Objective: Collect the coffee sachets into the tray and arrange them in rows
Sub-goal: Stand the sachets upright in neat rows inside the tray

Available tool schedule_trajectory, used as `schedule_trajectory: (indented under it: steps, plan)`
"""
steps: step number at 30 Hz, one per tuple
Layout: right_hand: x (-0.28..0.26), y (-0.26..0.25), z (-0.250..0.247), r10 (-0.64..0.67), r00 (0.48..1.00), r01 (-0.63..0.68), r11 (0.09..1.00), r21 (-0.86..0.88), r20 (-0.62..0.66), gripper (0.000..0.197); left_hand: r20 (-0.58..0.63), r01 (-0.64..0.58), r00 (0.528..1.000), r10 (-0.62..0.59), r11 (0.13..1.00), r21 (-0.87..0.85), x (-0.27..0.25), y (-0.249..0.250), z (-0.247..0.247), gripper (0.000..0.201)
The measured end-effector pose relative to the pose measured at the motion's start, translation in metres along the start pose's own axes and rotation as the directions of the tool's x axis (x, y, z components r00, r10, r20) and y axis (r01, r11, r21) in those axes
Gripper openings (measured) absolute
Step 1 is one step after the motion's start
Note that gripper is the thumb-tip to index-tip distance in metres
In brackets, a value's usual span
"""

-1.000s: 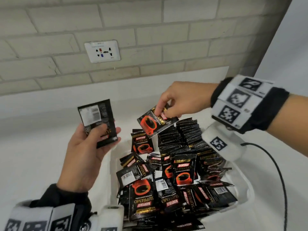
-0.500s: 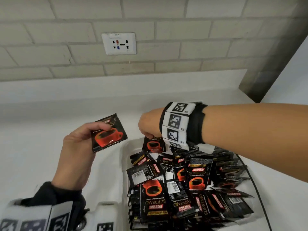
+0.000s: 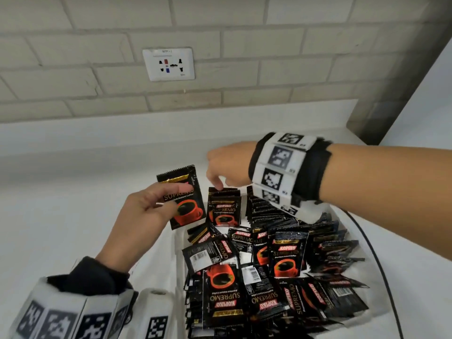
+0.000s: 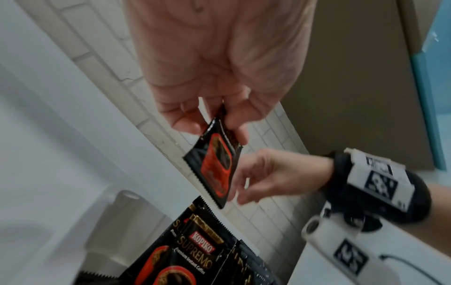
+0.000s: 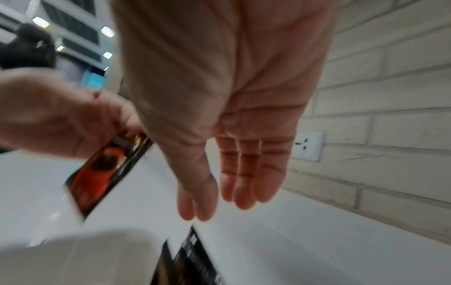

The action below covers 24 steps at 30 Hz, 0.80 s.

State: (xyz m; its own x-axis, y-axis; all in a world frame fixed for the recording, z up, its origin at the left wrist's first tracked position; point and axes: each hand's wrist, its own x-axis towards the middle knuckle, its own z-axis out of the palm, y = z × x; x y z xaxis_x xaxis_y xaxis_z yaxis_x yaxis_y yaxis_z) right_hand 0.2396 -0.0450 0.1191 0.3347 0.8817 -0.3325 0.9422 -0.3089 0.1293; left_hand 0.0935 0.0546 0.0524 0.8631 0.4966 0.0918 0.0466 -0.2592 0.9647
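- Coffee sachets (image 3: 281,272) heaped dark and glossy in the white tray (image 3: 179,255), below and to the near side of both hands; at the tray's far end, under the right hand, some standing on edge in tight rows, the rest a loose, overlapping jumble.
- Tray on a pale worktop (image 3: 61,216), beside the left hand and beneath the right; black cable (image 3: 371,243) trailing past its far side.
- Brick wall (image 3: 244,57) beyond both hands, white socket plate (image 3: 168,64) set in it, a darker column at the corner.
- Left hand (image 3: 144,216) raised just beside the tray, pinching one sachet (image 3: 182,196) upright between thumb and fingers, printed cup facing the camera.
- Right hand (image 3: 228,165) empty above the standing rows, fingers relaxed and hanging down, fingertips just over the front standing sachet (image 3: 223,206); contact not clear.
- Probably light, thin and flexible foil packets with slick faces and crimped, serrated ends; likely to slide off each other and topple when stood up.
- Best taken by an edge or sealed end in a pinch, then slotted behind the front standing sachet while the other hand steadies the row.
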Motion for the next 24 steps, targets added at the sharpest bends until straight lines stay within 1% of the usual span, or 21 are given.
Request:
schedule_trajectory:
  steps: [2, 3, 6, 9, 12, 14, 16, 18, 20, 22, 24]
  plan:
    - [-0.003, 0.012, -0.004, -0.005, 0.999, 0.005, 1.000, -0.011, -0.048, 0.026, 0.057, -0.051, 0.997, 0.048, 0.997, 0.055, 0.003, 0.005, 0.007, 0.037]
    - [-0.005, 0.018, -0.007, 0.015, 0.996, -0.013, 1.000, 0.021, -0.085, 0.027, 0.094, -0.083, 0.993, 0.075, 0.993, 0.081, 0.005, 0.007, 0.011, 0.037]
    - [-0.016, 0.032, -0.013, 0.077, 0.988, -0.066, 0.994, 0.083, -0.136, 0.024, 0.170, -0.136, 0.979, 0.114, 0.983, 0.123, 0.012, 0.006, 0.022, 0.044]
    - [-0.033, 0.042, -0.014, 0.090, 0.985, -0.071, 0.989, 0.131, -0.146, 0.022, 0.242, -0.177, 0.963, 0.121, 0.959, 0.223, 0.020, 0.006, 0.035, 0.050]
    - [-0.053, 0.049, -0.012, 0.091, 0.982, -0.065, 0.985, 0.159, -0.163, 0.022, 0.338, -0.233, 0.937, 0.089, 0.880, 0.413, 0.025, 0.007, 0.045, 0.058]
    - [-0.068, 0.053, -0.008, 0.087, 0.980, -0.055, 0.983, 0.173, -0.181, 0.021, 0.376, -0.282, 0.922, 0.088, 0.819, 0.500, 0.029, 0.007, 0.049, 0.056]
    - [-0.085, 0.056, -0.005, 0.094, 0.977, -0.057, 0.980, 0.193, -0.191, 0.020, 0.397, -0.325, 0.912, 0.101, 0.768, 0.551, 0.032, 0.007, 0.052, 0.046]
    - [-0.104, 0.057, -0.001, 0.106, 0.977, -0.062, 0.972, 0.227, -0.184, 0.016, 0.401, -0.335, 0.911, 0.098, 0.742, 0.580, 0.035, 0.005, 0.055, 0.039]
    - [-0.122, 0.056, 0.003, 0.115, 0.978, -0.060, 0.954, 0.295, -0.173, 0.014, 0.396, -0.320, 0.915, 0.082, 0.745, 0.585, 0.036, 0.003, 0.057, 0.037]
    - [-0.138, 0.055, 0.007, 0.122, 0.979, -0.056, 0.933, 0.356, -0.166, 0.020, 0.390, -0.301, 0.919, 0.060, 0.745, 0.595, 0.038, 0.003, 0.059, 0.039]
    - [-0.151, 0.055, 0.013, 0.116, 0.976, -0.031, 0.912, 0.409, -0.182, 0.022, 0.375, -0.283, 0.926, 0.044, 0.740, 0.611, 0.040, 0.003, 0.061, 0.038]
